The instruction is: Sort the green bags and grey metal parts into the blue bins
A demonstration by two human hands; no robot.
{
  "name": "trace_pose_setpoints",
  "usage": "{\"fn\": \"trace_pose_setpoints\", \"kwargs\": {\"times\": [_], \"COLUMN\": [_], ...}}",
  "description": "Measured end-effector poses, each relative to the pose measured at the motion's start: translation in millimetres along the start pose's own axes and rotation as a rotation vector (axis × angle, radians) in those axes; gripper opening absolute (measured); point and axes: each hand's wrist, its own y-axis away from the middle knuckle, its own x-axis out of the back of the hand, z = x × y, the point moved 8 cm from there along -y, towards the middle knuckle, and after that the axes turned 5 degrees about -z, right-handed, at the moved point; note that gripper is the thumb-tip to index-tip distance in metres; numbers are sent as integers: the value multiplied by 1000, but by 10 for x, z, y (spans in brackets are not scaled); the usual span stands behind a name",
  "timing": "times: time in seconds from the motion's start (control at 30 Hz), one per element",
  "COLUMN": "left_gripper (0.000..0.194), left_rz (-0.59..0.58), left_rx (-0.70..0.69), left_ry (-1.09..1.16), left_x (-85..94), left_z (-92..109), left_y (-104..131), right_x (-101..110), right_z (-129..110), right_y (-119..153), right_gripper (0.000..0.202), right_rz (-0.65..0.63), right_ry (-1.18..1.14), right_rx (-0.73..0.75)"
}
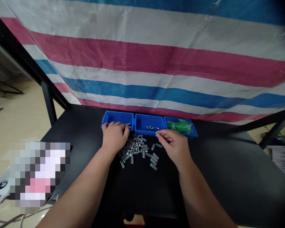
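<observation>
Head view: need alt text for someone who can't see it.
A right hand pinches a small part at the middle blue bin, while a left hand rests over the left blue bin's front edge. Small grey and silver pieces lie on the black table between them; a striped sheet hangs behind.

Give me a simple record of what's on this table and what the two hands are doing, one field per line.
Table: black tabletop, striped sheet behind it
Left hand: over the front edge of the left blue bin; fingertips hidden
Right hand: pinching a small piece near the middle blue bin's front right corner
Middle bin contents: a few small metal parts
Right blue bin: green items in clear wrapping
Loose pile: many small grey and silvery pieces, in front of the bins
</observation>
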Motion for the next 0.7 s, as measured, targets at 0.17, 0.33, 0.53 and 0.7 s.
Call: {"fn": "trace_pose_setpoints", "kwargs": {"times": [0.17, 0.33, 0.53, 0.7], "left_gripper": [43, 42, 43, 43], "left_rz": [4, 4, 8, 12], "left_rx": [4, -3, -4, -1], "left_ry": [20, 32, 38, 21], "left_x": [2, 10, 17, 12], "left_z": [-6, -2, -1, -6], "left_y": [1, 6, 12, 12], "right_x": [-26, -61, -56, -56], "right_z": [92, 143, 86, 83], "right_y": [-124, -157, -150, -146], "right_gripper": [20, 20, 18, 20], "right_rz": [135, 117, 99, 94], "right_ry": [90, 144, 207, 210], "right_rx": [1, 4, 48, 45]}}
